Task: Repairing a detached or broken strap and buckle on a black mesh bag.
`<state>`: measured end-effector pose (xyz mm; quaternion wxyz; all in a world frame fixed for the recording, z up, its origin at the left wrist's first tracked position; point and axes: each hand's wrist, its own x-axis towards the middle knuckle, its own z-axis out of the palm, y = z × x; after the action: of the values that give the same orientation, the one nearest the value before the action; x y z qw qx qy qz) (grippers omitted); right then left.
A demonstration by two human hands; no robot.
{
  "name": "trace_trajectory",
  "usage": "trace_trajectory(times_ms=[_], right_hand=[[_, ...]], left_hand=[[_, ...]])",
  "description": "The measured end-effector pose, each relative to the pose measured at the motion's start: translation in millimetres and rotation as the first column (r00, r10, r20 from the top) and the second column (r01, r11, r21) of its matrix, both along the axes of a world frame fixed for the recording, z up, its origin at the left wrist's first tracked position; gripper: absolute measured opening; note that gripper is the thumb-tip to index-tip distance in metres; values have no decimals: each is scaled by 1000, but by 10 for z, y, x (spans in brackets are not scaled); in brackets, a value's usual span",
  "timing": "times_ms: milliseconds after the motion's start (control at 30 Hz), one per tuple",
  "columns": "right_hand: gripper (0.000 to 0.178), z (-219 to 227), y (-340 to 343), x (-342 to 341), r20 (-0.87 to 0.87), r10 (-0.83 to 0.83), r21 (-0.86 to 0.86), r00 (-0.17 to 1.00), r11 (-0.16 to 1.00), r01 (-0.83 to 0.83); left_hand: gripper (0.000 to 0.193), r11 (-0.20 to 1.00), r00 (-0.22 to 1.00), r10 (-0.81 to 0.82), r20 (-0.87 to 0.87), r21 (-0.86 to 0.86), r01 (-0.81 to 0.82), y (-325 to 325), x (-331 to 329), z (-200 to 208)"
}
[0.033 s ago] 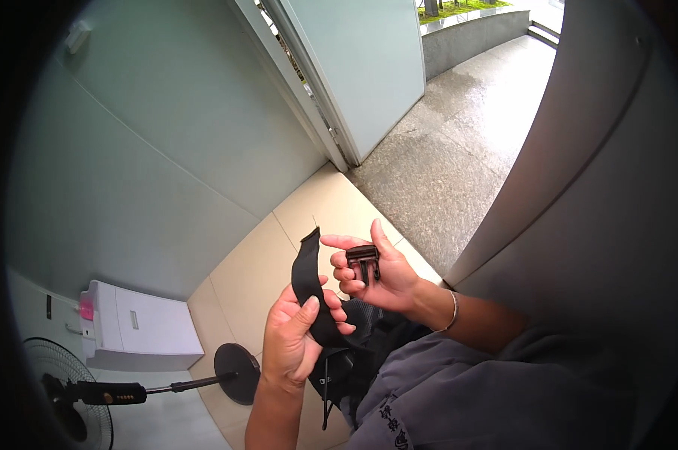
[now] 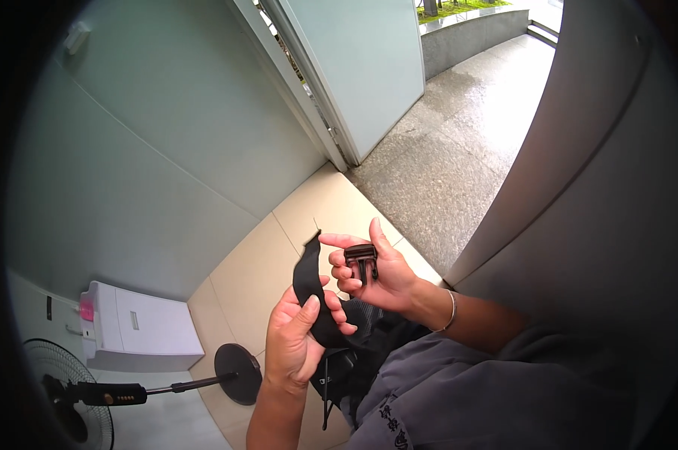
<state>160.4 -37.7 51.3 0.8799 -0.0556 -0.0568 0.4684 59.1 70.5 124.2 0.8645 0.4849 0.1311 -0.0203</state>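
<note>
My left hand (image 2: pixel 297 337) pinches a black webbing strap (image 2: pixel 307 279) between thumb and fingers. The strap's free end points up and away from me. In my right hand (image 2: pixel 390 279) lies the black plastic pronged half of a side-release buckle (image 2: pixel 362 261), held against the curled fingers with its prongs toward me. My right index finger reaches left to the strap's free end, while the thumb sticks up. Strap and buckle are apart. Below the hands is a black bag (image 2: pixel 365 319), partly covered by them; the strap runs down toward it.
A standing fan (image 2: pixel 112 393) with a round base (image 2: pixel 238 373) is at the lower left, beside a white cabinet (image 2: pixel 151 321). Pale panels (image 2: pixel 159 150) rise at the left. Beyond an open door (image 2: pixel 361 67) lies stone paving (image 2: pixel 451 142); a dark curved wall (image 2: pixel 579 195) stands at the right.
The strap's free end has tipped slightly down and right, against my right index finger. Both hands have barely moved and keep their holds.
</note>
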Motion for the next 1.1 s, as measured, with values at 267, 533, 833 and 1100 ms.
trace_trajectory(times_ms=[267, 533, 833, 1100], right_hand=[[100, 95, -116, -27, 985, -167, 98, 47, 756, 647], [98, 166, -158, 23, 829, 23, 377, -559, 714, 590], [58, -197, -397, -18, 906, -266, -25, 330, 745, 667], [57, 174, -299, -13, 965, -166, 261, -203, 692, 673]], left_hand=[[21, 998, 991, -24, -133, 54, 31, -45, 15, -27], [16, 977, 994, -14, -112, 208, 37, -34, 6, -50], [17, 977, 993, 111, -42, 187, -101, 30, -72, -165], [13, 981, 997, 71, -41, 181, -62, 22, -94, -114]])
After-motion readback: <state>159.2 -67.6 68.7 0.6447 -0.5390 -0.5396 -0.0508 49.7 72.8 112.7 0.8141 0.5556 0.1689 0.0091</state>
